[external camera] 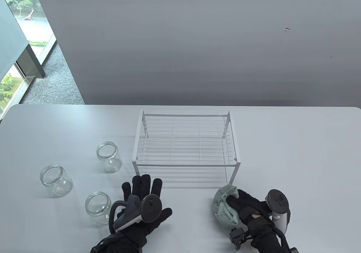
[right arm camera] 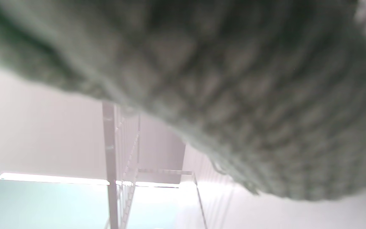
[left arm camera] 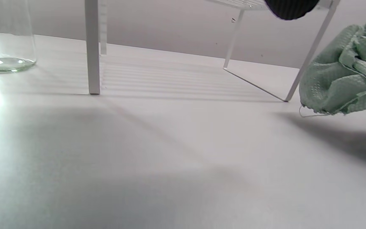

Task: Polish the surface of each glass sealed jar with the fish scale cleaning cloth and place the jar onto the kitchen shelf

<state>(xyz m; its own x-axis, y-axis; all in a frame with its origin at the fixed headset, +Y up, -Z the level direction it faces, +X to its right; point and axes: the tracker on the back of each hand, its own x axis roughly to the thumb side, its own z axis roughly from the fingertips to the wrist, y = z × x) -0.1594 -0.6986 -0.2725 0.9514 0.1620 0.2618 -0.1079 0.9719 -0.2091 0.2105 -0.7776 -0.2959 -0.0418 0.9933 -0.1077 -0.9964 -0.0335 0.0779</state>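
Three empty lidless glass jars stand left of the shelf: one near its front left leg, one further left, one nearest me. My left hand lies flat with straight fingers just right of the nearest jar, holding nothing. My right hand grips a crumpled pale green cloth by the shelf's front right leg. In the left wrist view the cloth hangs slightly above the table. The cloth fills the blurred right wrist view.
A white wire kitchen shelf stands mid-table with nothing on top; its legs show in the left wrist view. The table ends at a grey wall behind; a window and carpet lie far left.
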